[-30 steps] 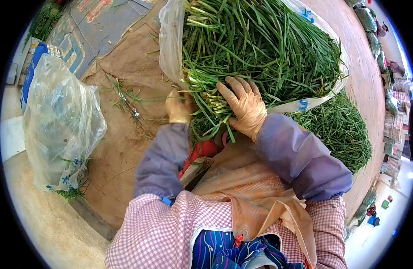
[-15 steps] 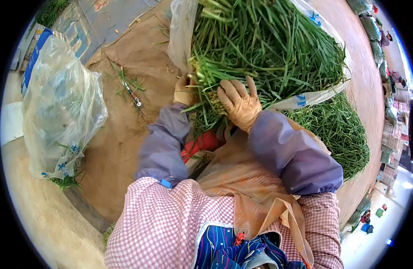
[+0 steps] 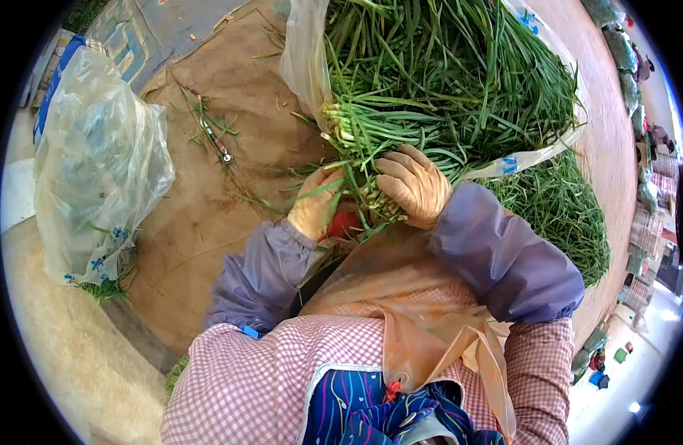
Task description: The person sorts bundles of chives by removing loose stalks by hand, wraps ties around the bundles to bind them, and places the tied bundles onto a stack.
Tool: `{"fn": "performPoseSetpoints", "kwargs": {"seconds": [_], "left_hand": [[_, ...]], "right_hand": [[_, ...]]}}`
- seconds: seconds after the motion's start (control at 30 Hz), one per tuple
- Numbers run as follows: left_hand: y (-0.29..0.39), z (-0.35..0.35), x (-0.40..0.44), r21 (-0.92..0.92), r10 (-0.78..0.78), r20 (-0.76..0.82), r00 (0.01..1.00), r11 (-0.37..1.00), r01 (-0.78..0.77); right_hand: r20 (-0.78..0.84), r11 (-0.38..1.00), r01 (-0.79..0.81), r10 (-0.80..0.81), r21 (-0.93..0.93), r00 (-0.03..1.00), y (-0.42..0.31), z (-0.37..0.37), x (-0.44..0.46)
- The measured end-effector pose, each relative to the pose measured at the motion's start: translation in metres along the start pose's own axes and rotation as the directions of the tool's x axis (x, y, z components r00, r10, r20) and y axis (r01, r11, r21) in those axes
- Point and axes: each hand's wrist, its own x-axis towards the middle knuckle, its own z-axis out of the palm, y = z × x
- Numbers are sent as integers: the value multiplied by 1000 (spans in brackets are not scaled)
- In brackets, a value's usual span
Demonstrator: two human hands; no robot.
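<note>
A large heap of garlic chives (image 3: 445, 74) lies in an opened clear plastic bag (image 3: 304, 55) before me, pale stem ends toward the left. My right hand (image 3: 414, 185), in a tan glove, is closed around a bunch of chives (image 3: 378, 202) at the heap's near edge, its cut ends below my fingers. Just left of that bunch, my gloved left hand (image 3: 315, 204) is closed on a few loose green blades that stick out past the fingers. Its fingertips are partly hidden by leaves. Something red (image 3: 344, 224) shows beneath the hands.
On the brown ground cloth (image 3: 186, 274) lies a small metal tool with a red and black handle (image 3: 217, 141) among scraps. A filled clear bag (image 3: 97, 170) stands at left. More chives (image 3: 568, 215) are piled at right. Wrapped bundles (image 3: 645, 222) line the far right.
Both hands have come down toward my body, away from the heap. The right fingers, spread on the chives before, are now curled around a bunch. The left hand shows more fully.
</note>
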Motion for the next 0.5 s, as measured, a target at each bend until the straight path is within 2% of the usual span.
{"fn": "performPoseSetpoints", "kwargs": {"seconds": [0.07,0.1,0.13,0.2,0.27,0.33,0.37,0.43,0.5], "left_hand": [[-4,9,-11,-100,-31,0,1000,995,31],[-5,13,-9,-80,-14,26,1000,997,16],[-1,17,-9,16,33,96,995,999,-35],[17,28,-12,201,98,248,964,968,-150],[19,19,-3,457,195,293,936,831,-316],[33,5,7,494,34,174,984,861,-118],[36,7,5,567,153,65,986,808,-163],[46,14,-2,576,363,-34,931,769,-279],[53,23,-5,585,522,-67,850,711,-391]], "right_hand": [[60,990,-36,28,137,998,1,-11,1],[110,989,-117,108,85,988,-6,-18,4],[156,981,-194,188,27,970,-11,-21,7],[133,964,-263,256,39,958,-13,-13,7],[130,947,-321,315,28,940,-13,-11,7],[143,931,-366,363,-3,921,-14,-14,8],[185,933,-358,346,37,920,-13,-21,7],[185,938,-335,316,86,931,-11,-27,1],[199,945,-306,280,113,939,-13,-37,0]]}}
